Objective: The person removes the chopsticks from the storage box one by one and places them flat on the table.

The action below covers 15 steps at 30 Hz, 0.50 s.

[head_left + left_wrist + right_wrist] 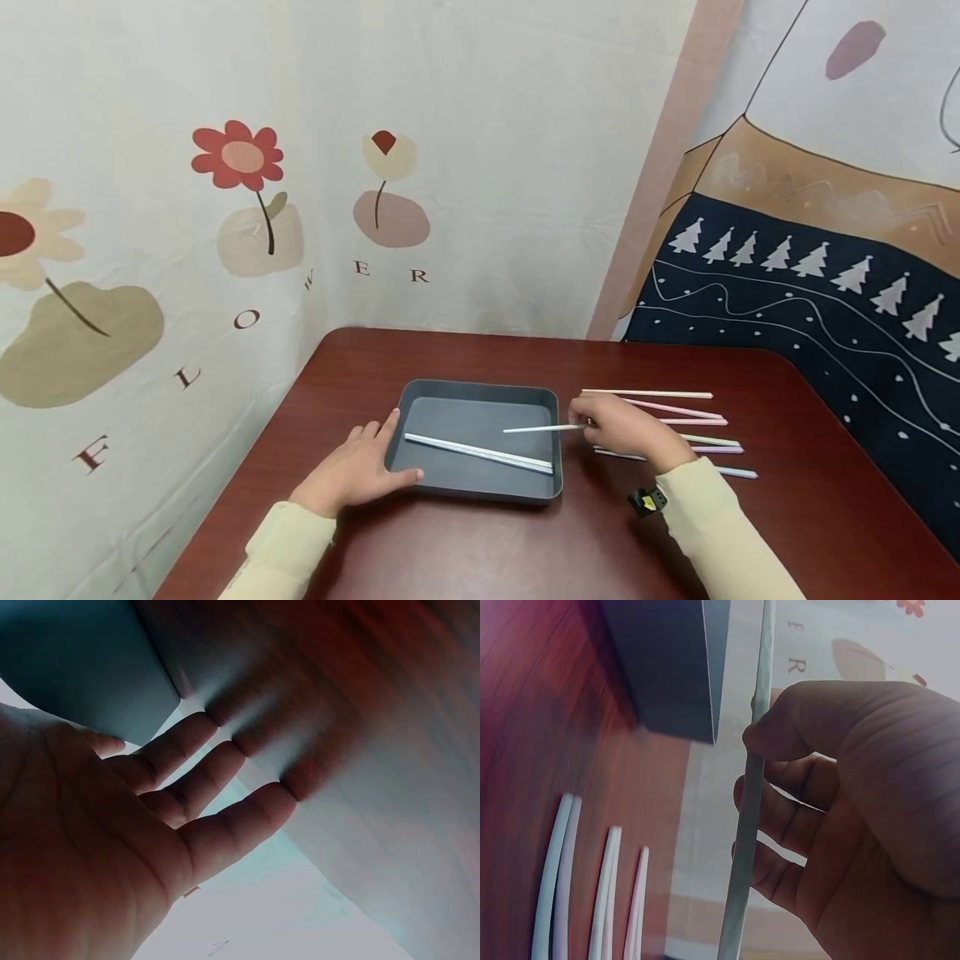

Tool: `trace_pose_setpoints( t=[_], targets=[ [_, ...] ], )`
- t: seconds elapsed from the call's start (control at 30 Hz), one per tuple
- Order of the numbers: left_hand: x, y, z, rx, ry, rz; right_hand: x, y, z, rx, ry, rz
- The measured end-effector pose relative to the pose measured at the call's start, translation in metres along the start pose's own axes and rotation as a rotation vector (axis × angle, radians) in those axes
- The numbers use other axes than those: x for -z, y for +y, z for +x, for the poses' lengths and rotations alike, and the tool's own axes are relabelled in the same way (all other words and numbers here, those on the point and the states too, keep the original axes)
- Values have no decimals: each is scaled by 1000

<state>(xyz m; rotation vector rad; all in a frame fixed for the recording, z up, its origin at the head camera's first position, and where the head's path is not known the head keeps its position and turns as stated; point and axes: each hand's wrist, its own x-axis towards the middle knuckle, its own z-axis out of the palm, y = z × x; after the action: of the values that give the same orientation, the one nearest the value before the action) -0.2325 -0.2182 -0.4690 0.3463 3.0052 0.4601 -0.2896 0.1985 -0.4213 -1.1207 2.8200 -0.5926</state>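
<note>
My left hand (pixel 356 467) rests against the left side of a dark grey rectangular tray (pixel 457 408), fingers spread and thumb by the near rim. Over the tray's right rim, my right hand (pixel 626 425) pinches a thin pale chopstick (pixel 543 429) between thumb and fingers. One end of it points left over the tray. In the right wrist view this chopstick (pixel 742 855) looks pale green and crosses in front of the other fingers. Light-coloured chopsticks (pixel 480 454) lie side by side in the tray, slanting down to the right.
Right of the tray, several pastel chopsticks lie on the red-brown table (pixel 480 550): a cream one (pixel 645 392), pink ones (pixel 682 409), a purple one (pixel 716 450) and a blue one (pixel 738 472). My right forearm partly covers them. A patterned cloth wall (pixel 495 167) stands behind the table.
</note>
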Motion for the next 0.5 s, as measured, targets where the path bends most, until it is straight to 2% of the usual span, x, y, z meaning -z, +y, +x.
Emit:
trace_pose_setpoints(
  t=[0.5],
  targets=[
    [1, 0, 0, -4, 8, -9, 7, 29, -54, -61, 37, -28]
  ],
)
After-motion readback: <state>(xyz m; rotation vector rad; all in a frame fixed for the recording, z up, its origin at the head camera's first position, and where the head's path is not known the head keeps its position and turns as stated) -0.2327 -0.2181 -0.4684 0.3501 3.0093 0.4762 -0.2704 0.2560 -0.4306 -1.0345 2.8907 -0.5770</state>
